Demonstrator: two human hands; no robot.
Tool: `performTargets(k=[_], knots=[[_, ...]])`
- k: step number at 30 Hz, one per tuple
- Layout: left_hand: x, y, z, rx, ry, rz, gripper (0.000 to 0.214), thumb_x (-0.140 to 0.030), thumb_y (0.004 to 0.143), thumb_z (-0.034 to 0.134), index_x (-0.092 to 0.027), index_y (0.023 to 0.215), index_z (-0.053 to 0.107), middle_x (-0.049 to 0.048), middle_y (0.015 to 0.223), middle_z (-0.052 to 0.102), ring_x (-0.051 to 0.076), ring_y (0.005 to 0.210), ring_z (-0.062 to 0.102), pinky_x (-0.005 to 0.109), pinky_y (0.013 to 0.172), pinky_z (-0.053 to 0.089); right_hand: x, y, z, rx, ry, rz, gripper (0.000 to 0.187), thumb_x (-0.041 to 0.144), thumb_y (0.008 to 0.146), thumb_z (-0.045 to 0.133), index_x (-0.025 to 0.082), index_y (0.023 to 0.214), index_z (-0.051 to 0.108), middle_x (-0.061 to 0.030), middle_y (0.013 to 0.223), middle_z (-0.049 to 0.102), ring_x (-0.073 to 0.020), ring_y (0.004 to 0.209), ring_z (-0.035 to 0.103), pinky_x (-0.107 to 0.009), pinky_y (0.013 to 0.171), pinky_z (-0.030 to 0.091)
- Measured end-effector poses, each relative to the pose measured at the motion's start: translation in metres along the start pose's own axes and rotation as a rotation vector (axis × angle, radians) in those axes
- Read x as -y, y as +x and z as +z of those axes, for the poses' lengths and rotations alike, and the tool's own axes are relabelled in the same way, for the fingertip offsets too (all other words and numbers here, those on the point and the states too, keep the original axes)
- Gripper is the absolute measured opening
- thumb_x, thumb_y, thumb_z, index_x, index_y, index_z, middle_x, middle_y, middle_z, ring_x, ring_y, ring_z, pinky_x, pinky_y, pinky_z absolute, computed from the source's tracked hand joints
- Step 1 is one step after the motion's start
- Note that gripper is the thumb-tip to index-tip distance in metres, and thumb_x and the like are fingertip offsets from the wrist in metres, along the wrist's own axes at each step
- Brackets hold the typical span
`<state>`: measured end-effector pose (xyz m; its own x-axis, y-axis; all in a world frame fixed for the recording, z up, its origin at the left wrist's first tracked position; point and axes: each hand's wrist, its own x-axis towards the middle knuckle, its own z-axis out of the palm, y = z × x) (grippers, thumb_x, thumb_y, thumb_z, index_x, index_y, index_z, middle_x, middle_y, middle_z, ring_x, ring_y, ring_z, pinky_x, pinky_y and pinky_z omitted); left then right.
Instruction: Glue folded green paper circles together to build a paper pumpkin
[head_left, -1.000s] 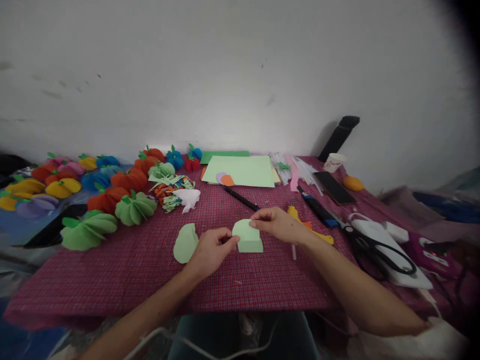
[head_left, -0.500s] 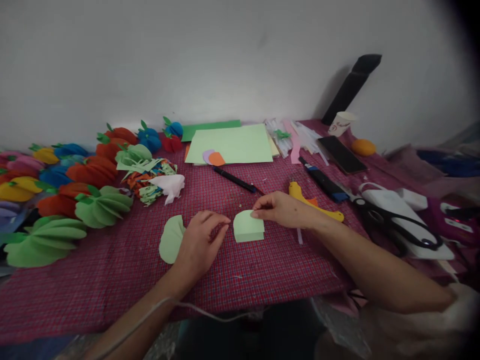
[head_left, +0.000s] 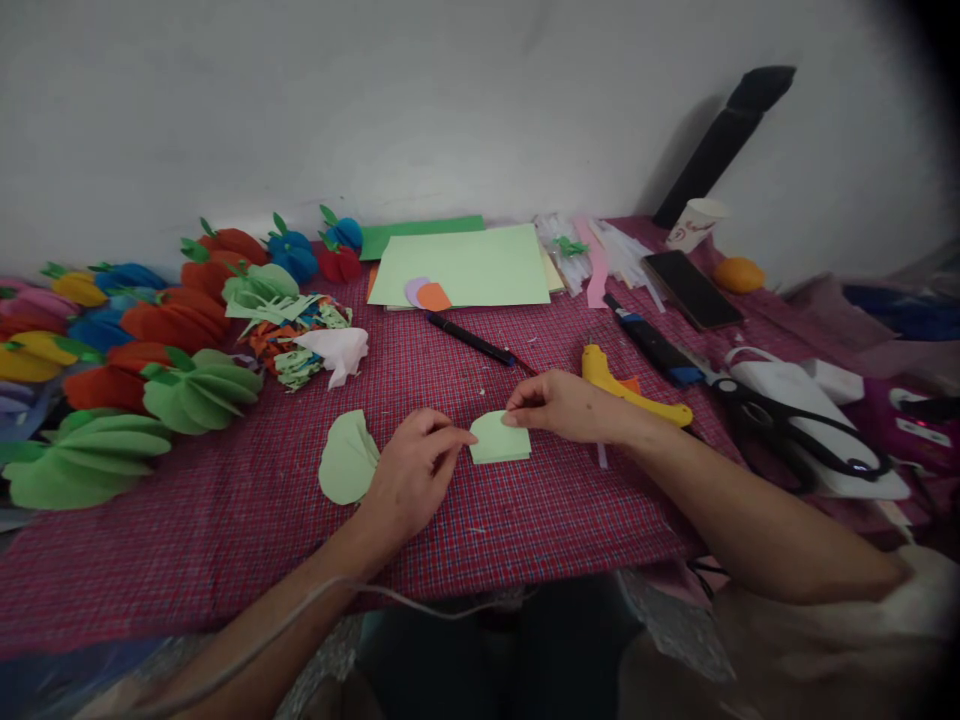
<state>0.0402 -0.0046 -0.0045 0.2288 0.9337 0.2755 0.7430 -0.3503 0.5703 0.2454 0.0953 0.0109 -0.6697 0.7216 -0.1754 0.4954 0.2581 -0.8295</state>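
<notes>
A pale green folded paper piece (head_left: 499,441) with a rounded top and a straight lower edge lies on the checked cloth between my hands. My right hand (head_left: 553,405) pinches its upper right side between thumb and fingers. At its left edge, the fingertips of my left hand (head_left: 420,465) are closed on the paper. Just left of that hand, partly covered by it, rests a stack of rounded pale green paper pieces (head_left: 346,458).
Colourful paper pumpkins (head_left: 202,385) crowd the left, beside paper scraps (head_left: 300,340). Green sheets (head_left: 465,265) lie at the back, a black pen (head_left: 469,338) before them. On the right are a yellow glue gun (head_left: 630,393), a cutter (head_left: 649,345), scissors (head_left: 795,425) and a phone (head_left: 694,288).
My left hand has moved right and now touches the folded paper's left edge. The paper's upper flap has come down over its lower part. The view has tilted slightly downward.
</notes>
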Motion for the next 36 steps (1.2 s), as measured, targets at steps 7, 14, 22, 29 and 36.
performTargets(k=[7,14,22,29,36], knots=[[0.001,-0.002,0.003,0.053,-0.018,-0.012,0.026,-0.013,0.085,0.045,-0.022,0.092,0.068,0.0036,0.088,0.057,0.015,0.084,0.055,0.031,0.077,0.047,-0.004,0.001,0.001,-0.019,-0.018,0.0,0.012,0.027,0.073,0.063,0.021,0.068,0.071,0.0013,0.058,0.063,-0.0111,0.05,0.049,-0.024,0.046,0.035],[0.001,-0.003,0.003,0.062,-0.006,0.003,0.025,-0.012,0.083,0.046,-0.021,0.089,0.068,0.0036,0.087,0.057,0.015,0.082,0.054,0.032,0.077,0.046,-0.008,0.002,0.002,0.008,-0.068,0.005,0.014,0.029,0.075,0.061,0.019,0.07,0.07,0.001,0.06,0.063,-0.0107,0.051,0.05,-0.025,0.048,0.035],[0.0,-0.004,0.003,0.071,-0.004,0.015,0.025,-0.01,0.082,0.046,-0.021,0.087,0.068,0.0039,0.088,0.056,0.015,0.082,0.055,0.034,0.076,0.047,0.0,-0.001,0.0,0.054,-0.115,0.06,0.019,0.031,0.078,0.058,0.016,0.079,0.069,-0.0008,0.068,0.067,-0.0116,0.058,0.053,-0.024,0.054,0.039],[0.002,-0.004,0.005,0.084,0.018,0.01,0.025,-0.011,0.083,0.046,-0.021,0.086,0.068,0.0042,0.088,0.057,0.016,0.082,0.054,0.035,0.075,0.046,0.001,-0.001,0.001,0.057,-0.131,0.075,0.018,0.03,0.078,0.058,0.016,0.079,0.07,-0.0019,0.071,0.068,-0.0126,0.061,0.055,-0.024,0.056,0.041],[0.002,-0.004,0.005,0.098,0.042,0.029,0.025,-0.011,0.083,0.046,-0.021,0.086,0.068,0.0041,0.089,0.058,0.017,0.082,0.053,0.037,0.075,0.046,0.005,-0.002,0.0,0.061,-0.135,0.094,0.018,0.029,0.078,0.058,0.016,0.079,0.07,-0.0023,0.071,0.068,-0.0124,0.061,0.055,-0.024,0.056,0.041]])
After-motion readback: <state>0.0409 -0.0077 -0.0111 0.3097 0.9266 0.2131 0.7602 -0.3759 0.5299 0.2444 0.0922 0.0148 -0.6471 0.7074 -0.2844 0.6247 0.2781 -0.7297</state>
